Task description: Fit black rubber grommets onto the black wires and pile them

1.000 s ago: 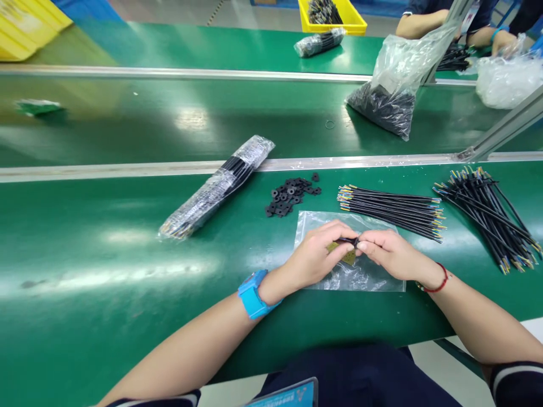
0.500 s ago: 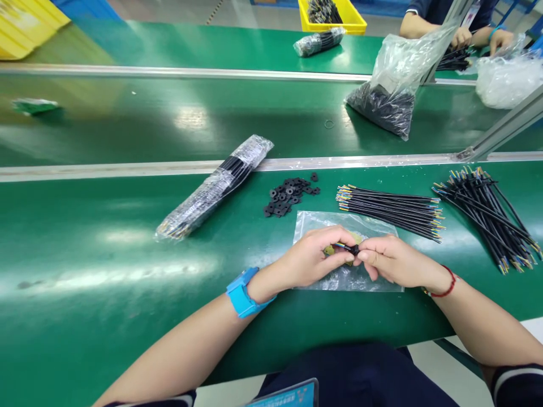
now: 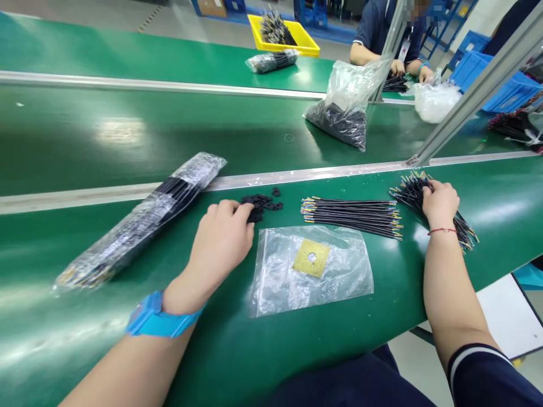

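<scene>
My left hand [image 3: 223, 234] is at the near left side of a pile of small flat black pieces [image 3: 267, 204]. Its fingers are curled together, and the tips are hidden behind the hand among the pieces. My right hand [image 3: 441, 204] reaches down into the loose heap of black cables [image 3: 409, 192] with coloured wire ends. Its fingers are bent round cable, though the grip is partly covered. Between the hands lies a neat row of black cables [image 3: 352, 217]. Nearer to me, a yellow square plate with a hole [image 3: 303, 260] shows on a clear zip bag [image 3: 275, 294].
A wrapped cable bundle [image 3: 144, 226] lies at left, across the metal rail [image 3: 258, 180]. Beyond the rail stands a clear bag of black parts [image 3: 345, 116]. A slanted metal post [image 3: 458, 118] rises at right. Across the bench are a co-worker [image 3: 373, 28] and a yellow bin [image 3: 307, 42].
My hands have parted from over the zip bag, where they held a black cable end together. The left moved to the small black pieces, the right to the cable heap. The view shifted rightward.
</scene>
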A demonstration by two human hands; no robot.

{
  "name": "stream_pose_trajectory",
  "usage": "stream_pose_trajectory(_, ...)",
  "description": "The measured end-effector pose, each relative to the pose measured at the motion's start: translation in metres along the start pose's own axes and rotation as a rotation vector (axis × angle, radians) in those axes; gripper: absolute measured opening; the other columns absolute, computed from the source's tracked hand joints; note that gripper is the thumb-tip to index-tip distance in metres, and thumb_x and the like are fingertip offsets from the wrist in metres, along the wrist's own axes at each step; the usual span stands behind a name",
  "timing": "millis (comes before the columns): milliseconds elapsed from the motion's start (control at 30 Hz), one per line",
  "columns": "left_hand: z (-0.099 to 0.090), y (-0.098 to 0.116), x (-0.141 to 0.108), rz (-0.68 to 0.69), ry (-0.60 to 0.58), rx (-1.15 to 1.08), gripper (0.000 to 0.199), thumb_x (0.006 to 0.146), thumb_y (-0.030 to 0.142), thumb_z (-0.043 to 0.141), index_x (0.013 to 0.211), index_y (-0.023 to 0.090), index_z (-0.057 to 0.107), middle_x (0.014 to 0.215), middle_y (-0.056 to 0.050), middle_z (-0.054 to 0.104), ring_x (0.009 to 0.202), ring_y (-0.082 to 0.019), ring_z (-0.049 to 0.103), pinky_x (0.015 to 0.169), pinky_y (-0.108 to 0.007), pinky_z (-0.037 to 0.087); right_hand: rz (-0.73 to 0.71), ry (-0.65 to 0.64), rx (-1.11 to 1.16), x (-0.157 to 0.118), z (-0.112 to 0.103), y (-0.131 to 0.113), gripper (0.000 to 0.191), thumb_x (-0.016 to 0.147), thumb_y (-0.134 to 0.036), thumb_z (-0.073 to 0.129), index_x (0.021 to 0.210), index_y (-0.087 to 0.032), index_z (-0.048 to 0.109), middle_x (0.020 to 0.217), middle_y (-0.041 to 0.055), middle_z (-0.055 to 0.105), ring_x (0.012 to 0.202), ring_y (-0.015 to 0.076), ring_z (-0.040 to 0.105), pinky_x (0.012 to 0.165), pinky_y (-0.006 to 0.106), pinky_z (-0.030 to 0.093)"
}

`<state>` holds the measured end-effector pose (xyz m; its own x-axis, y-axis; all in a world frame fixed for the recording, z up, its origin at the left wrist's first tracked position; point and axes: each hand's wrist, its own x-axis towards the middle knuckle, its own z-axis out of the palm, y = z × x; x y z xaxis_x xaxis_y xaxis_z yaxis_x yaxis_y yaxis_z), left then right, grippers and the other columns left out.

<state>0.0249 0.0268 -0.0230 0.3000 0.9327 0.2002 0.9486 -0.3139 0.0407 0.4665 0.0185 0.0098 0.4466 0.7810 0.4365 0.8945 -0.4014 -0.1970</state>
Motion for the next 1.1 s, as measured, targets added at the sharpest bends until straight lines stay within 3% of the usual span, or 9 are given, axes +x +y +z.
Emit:
stream_pose_trajectory(100,0.005,0.000,0.000,-0.003,-0.097,0.095,0.031,0.081,0.018,0.041,0.104,0.009,0.060,0.094,-0.018,0.057,0.086,-0.033,0.055,0.072,-0.042,0.045,0.015,0.023,0.013,0.000,0.002,0.001,0.027,0.082,-0.030,0.046,0.096,-0.017,0.064,0.097,0.0188,0.059,0.094,0.0367,0.053,0.077,0.059,0.039)
stream_pose_trajectory(200,0.009,0.000,0.000,-0.014,-0.071,0.099,0.025,0.082,0.019,0.041,0.096,0.011,0.060,0.088,-0.016,0.057,0.085,-0.030,0.055,0.074,-0.040,0.045,-0.099,0.054,0.115,-0.010,-0.002,-0.021,0.028,0.084,-0.026,0.041,0.101,-0.016,0.061,0.099,0.0179,0.059,0.097,0.0324,0.053,0.083,0.055,0.040)
stream_pose_trajectory(333,0.011,0.000,0.000,-0.009,-0.034,0.074,0.024,0.082,0.023,0.043,0.095,0.012,0.061,0.090,-0.014,0.057,0.085,-0.029,0.054,0.075,-0.039,0.044,-0.508,-0.199,0.259,-0.046,0.004,-0.076,0.017,0.084,-0.023,0.050,0.096,-0.021,0.063,0.094,0.0053,0.064,0.089,0.0192,0.057,0.082,0.034,0.045)
stream_pose_trajectory(400,0.012,0.000,0.000,0.006,-0.031,0.047,0.025,0.084,0.026,0.044,0.096,0.013,0.061,0.092,-0.015,0.057,0.086,-0.029,0.054,0.076,-0.040,0.044,-0.801,-0.353,0.250,-0.068,0.011,-0.104,0.017,0.085,-0.023,0.052,0.099,-0.019,0.063,0.098,0.0067,0.064,0.090,0.0202,0.055,0.081,0.033,0.043)
stream_pose_trajectory(467,0.013,0.000,-0.001,0.018,-0.033,0.014,0.025,0.085,0.027,0.044,0.095,0.013,0.061,0.092,-0.015,0.057,0.086,-0.030,0.053,0.077,-0.041,0.044,-0.922,-0.378,0.177,-0.084,0.017,-0.123,0.019,0.086,-0.023,0.053,0.100,-0.016,0.063,0.098,0.0099,0.062,0.089,0.0226,0.052,0.079,0.035,0.041)
stream_pose_trajectory(700,0.014,0.000,-0.001,0.019,0.042,-0.211,0.007,0.082,0.017,0.048,0.083,0.016,0.054,0.087,-0.009,0.057,0.085,-0.025,0.053,0.078,-0.038,0.045,-0.950,-0.273,0.159,-0.090,0.023,-0.126,0.024,0.092,-0.020,0.042,0.089,-0.014,0.065,0.088,0.0095,0.064,0.082,0.0215,0.053,0.074,0.035,0.041)
stream_pose_trajectory(833,0.012,0.009,-0.004,0.079,0.004,-0.433,0.007,0.084,0.018,0.049,0.089,0.017,0.053,0.085,-0.005,0.059,0.080,-0.019,0.056,0.074,-0.031,0.047,-0.937,-0.264,0.390,-0.090,0.006,-0.122,0.031,0.091,-0.013,0.037,0.112,-0.012,0.059,0.093,0.0091,0.064,0.087,0.0191,0.055,0.081,0.033,0.045)
stream_pose_trajectory(967,0.013,0.020,-0.010,0.299,-0.096,-0.377,0.017,0.087,0.017,0.044,0.100,0.016,0.055,0.092,-0.006,0.060,0.085,-0.018,0.057,0.076,-0.031,0.048,-0.995,-0.497,0.464,-0.098,-0.023,-0.121,0.045,0.085,-0.007,0.036,0.126,-0.019,0.051,0.094,0.0049,0.062,0.082,0.0143,0.057,0.074,0.028,0.047)
stream_pose_trajectory(1100,0.008,0.027,-0.013,0.446,-0.164,-0.219,0.021,0.090,0.018,0.040,0.093,0.014,0.060,0.092,-0.010,0.059,0.087,-0.020,0.057,0.078,-0.033,0.049,-1.111,-0.701,0.197,-0.111,-0.039,-0.125,0.043,0.083,-0.005,0.040,0.115,-0.023,0.062,0.092,0.0037,0.060,0.071,0.0111,0.055,0.061,0.024,0.042)
